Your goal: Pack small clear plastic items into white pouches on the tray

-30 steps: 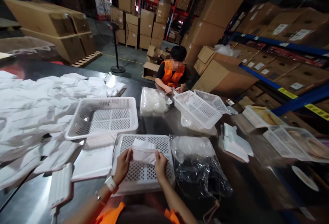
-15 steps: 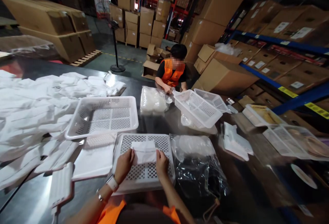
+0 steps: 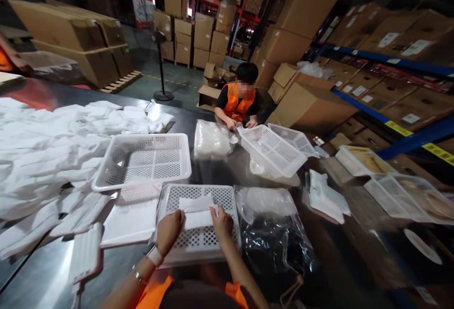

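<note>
A folded white cloth-like piece (image 3: pixel 196 219) lies over an upturned white plastic basket (image 3: pixel 223 242) in front of me. My left hand (image 3: pixel 170 229) pinches its left edge, with the fingers closed. On the other side my right hand (image 3: pixel 222 224) pinches the piece near its upper right corner. A crease crosses the piece, and its upper part stands as a flap. Whether it is cloth or paper I cannot tell. Left of the basket lies a flat white stack (image 3: pixel 129 221). Clear plastic bags (image 3: pixel 271 224) lie close to my right hand.
An open white basket (image 3: pixel 142 186) stands behind the stack, beside a wide heap of white pieces (image 3: pixel 46 143). Across the table, a person in an orange vest (image 3: pixel 237 103) handles plastic near tilted baskets (image 3: pixel 273 150). A white power bank (image 3: pixel 85 254) with a cable lies at left.
My right hand has shifted slightly left and inward along the white piece. The piece's upper flap has tilted, and its lower part shows more. Someone's arm has appeared at the far left edge.
</note>
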Motion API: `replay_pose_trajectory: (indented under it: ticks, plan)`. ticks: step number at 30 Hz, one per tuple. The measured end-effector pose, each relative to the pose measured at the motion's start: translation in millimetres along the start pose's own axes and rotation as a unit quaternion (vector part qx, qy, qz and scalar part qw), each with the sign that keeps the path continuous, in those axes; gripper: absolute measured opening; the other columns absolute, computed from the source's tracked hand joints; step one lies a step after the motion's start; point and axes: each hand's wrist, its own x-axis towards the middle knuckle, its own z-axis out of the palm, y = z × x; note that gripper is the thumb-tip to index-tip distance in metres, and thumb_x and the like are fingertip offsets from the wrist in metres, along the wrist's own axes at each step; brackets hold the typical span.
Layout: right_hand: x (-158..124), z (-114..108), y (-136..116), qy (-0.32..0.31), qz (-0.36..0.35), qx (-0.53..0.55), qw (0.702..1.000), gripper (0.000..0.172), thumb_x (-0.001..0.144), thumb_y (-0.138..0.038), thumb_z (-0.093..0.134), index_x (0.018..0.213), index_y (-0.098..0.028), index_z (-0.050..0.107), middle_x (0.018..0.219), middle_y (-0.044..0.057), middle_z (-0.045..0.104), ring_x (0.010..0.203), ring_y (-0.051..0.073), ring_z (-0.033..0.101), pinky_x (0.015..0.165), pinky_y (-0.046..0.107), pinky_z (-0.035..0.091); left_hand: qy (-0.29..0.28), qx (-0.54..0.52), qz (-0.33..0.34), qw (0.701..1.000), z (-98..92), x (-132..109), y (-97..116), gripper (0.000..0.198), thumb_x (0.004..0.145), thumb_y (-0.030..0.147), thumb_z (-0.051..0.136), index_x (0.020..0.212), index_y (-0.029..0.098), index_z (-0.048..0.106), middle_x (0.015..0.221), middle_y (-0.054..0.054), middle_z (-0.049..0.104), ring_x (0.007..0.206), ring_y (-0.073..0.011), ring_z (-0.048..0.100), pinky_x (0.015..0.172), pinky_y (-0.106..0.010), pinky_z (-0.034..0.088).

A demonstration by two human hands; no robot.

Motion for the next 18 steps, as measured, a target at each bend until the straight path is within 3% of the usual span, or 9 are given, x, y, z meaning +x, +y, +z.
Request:
replay_pose_trajectory:
  ticks: [4, 7, 9, 11, 13, 14, 16, 18]
  plan:
    - [1.9, -10.6, -8.9, -0.041, -0.006, -0.027, 0.999, 0.036, 0.089, -0.043, 0.064, 0.114, -0.017, 0.065, 0.08, 0.009, 0.075, 0.074, 0.022, 0.072, 0.06, 0.023, 0.044, 0.004, 0.057, 0.024, 0.998, -17.7, -3.6, 5.4, 0.038, 0.095, 0.017, 0.033, 0.089, 0.007, 0.069, 0.074, -0.016, 0.068, 0.068, -0.0279, 0.067, 0.057, -0.031, 0.042]
    - [2.0, -11.7, -13.9, -0.025, -0.037, -0.059, 0.997, 0.052, 0.086, -0.042, 0.067, 0.129, -0.015, 0.058, 0.094, 0.016, 0.074, 0.084, 0.027, 0.072, 0.069, 0.031, 0.051, 0.025, 0.066, 0.098, 0.993, -16.3, -0.8, 22.8, 0.043, 0.089, 0.004, 0.032, 0.115, 0.007, 0.065, 0.105, -0.018, 0.07, 0.098, -0.0277, 0.067, 0.081, -0.038, 0.05]
    - [1.0, -4.7, -15.9, 0.035, -0.111, -0.065, 0.991, 0.057, 0.087, -0.034, 0.065, 0.139, -0.015, 0.05, 0.119, 0.022, 0.067, 0.106, 0.031, 0.066, 0.083, 0.039, 0.053, 0.058, 0.07, 0.184, 0.979, -2.7, 3.6, 33.4, 0.048, 0.086, 0.003, 0.036, 0.127, 0.01, 0.06, 0.13, -0.018, 0.062, 0.124, -0.0273, 0.055, 0.102, -0.043, 0.042]
    - [-0.5, 8.7, -16.3, 0.078, -0.244, -0.043, 0.966, 0.056, 0.091, -0.02, 0.054, 0.146, -0.017, 0.042, 0.139, 0.019, 0.055, 0.129, 0.03, 0.053, 0.102, 0.044, 0.047, 0.093, 0.072, 0.259, 0.959, 18.0, 8.1, 35.9, 0.052, 0.084, 0.003, 0.038, 0.132, 0.012, 0.057, 0.142, -0.016, 0.053, 0.137, -0.0273, 0.042, 0.112, -0.047, 0.033]
    - [-1.4, 25.6, -14.6, 0.074, -0.348, -0.004, 0.935, 0.06, 0.089, -0.007, 0.042, 0.149, -0.018, 0.038, 0.146, 0.013, 0.049, 0.138, 0.024, 0.043, 0.112, 0.045, 0.038, 0.107, 0.054, 0.297, 0.947, 39.9, 11.3, 28.8, 0.056, 0.085, 0.005, 0.037, 0.138, 0.014, 0.052, 0.145, -0.014, 0.051, 0.141, -0.0261, 0.038, 0.114, -0.049, 0.03]
    - [-1.3, 33.7, -13.2, 0.061, -0.362, 0.02, 0.93, 0.063, 0.087, -0.003, 0.039, 0.149, -0.016, 0.037, 0.148, 0.013, 0.048, 0.14, 0.023, 0.04, 0.114, 0.046, 0.037, 0.108, 0.03, 0.304, 0.946, 49.4, 12.5, 23.0, 0.056, 0.086, 0.008, 0.037, 0.141, 0.015, 0.049, 0.147, -0.014, 0.049, 0.142, -0.0254, 0.036, 0.115, -0.049, 0.029]
    - [0.6, 46.0, -10.4, 0.032, -0.299, 0.098, 0.949, 0.063, 0.084, -0.004, 0.041, 0.147, -0.01, 0.039, 0.15, 0.018, 0.043, 0.143, 0.026, 0.035, 0.114, 0.049, 0.035, 0.112, -0.05, 0.277, 0.953, 62.9, 14.6, 11.1, 0.053, 0.091, 0.018, 0.037, 0.143, 0.011, 0.044, 0.15, -0.017, 0.044, 0.144, -0.0276, 0.031, 0.117, -0.052, 0.027]
    - [4.3, 50.1, -10.0, 0.003, -0.169, 0.231, 0.958, 0.061, 0.084, -0.012, 0.045, 0.145, -0.004, 0.04, 0.151, 0.022, 0.038, 0.144, 0.028, 0.032, 0.114, 0.049, 0.035, 0.109, -0.172, 0.186, 0.961, 67.8, 18.0, 3.8, 0.059, 0.09, 0.029, 0.042, 0.143, 0.003, 0.04, 0.152, -0.023, 0.037, 0.146, -0.0327, 0.025, 0.117, -0.057, 0.024]
